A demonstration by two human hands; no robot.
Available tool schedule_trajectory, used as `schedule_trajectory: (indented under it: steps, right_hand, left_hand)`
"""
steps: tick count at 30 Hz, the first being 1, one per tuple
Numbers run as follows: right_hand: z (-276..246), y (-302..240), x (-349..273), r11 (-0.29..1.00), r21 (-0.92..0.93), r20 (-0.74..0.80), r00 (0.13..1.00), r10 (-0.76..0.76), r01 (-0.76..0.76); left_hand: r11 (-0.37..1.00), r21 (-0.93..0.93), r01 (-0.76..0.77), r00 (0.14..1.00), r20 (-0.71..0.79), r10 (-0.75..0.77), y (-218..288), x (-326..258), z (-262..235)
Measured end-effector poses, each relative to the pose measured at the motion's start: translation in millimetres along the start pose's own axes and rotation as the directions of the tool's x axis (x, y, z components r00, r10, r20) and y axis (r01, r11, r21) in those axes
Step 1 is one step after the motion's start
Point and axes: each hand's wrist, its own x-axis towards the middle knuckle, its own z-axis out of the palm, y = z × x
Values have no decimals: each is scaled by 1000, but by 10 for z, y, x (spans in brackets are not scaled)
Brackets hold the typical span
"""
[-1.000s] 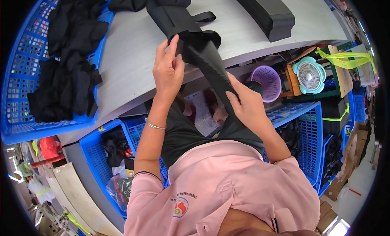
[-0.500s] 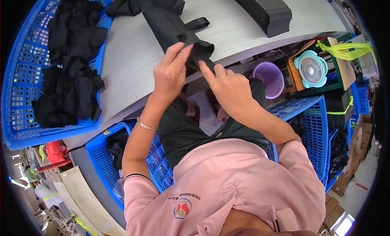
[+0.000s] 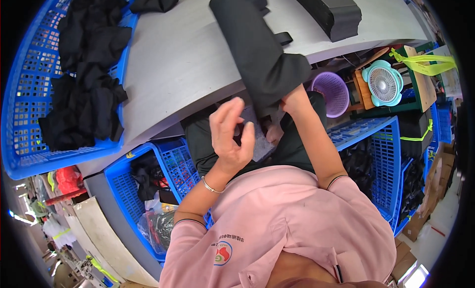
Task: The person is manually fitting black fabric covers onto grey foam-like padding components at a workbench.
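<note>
A long black sewn fabric piece [image 3: 252, 55] lies over the table's near edge, and its near end hangs towards my lap. A small strap loop [image 3: 283, 39] stands out from its right side. My right hand [image 3: 293, 99] holds the near right end of the piece, its fingers covered by the cloth, which bulges above them. To the left of the hanging end, my left hand [image 3: 231, 134] is raised, apart from the cloth. It holds nothing, with its thumb and loosely bent fingers apart.
The grey table [image 3: 173, 55] carries a dark box-shaped piece [image 3: 329, 13] at the far right. A blue basket [image 3: 17, 134] of black cloth stands left. Another blue basket [image 3: 116, 189] is below it. A purple basket [image 3: 330, 95] and a turquoise fan [image 3: 382, 84] stand right.
My left hand has let go of the fabric piece and moved down towards me. My right hand has slipped under the cloth, and the piece has shifted right and towards me.
</note>
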Motion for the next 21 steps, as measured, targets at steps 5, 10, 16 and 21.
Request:
schedule_trajectory:
  steps: [5, 10, 16, 21]
  right_hand:
    - [97, -174, -80, 964, 262, -69, 996, 59, -39]
    - [-40, -154, -46, 918, 395, 133, 987, -86, 27]
    - [-8, -231, -144, 928, 341, 73, 981, -182, 147]
    - [-47, -218, -119, 927, 362, 90, 986, -138, 97]
  left_hand:
    - [979, 155, 135, 991, -40, -131, -60, 40, 256]
    - [976, 184, 118, 991, -79, -105, 1, 313, 516]
    - [971, -105, 214, 965, -131, -227, 31, 409, 608]
    - [984, -123, 131, 964, -216, -156, 106, 467, 593]
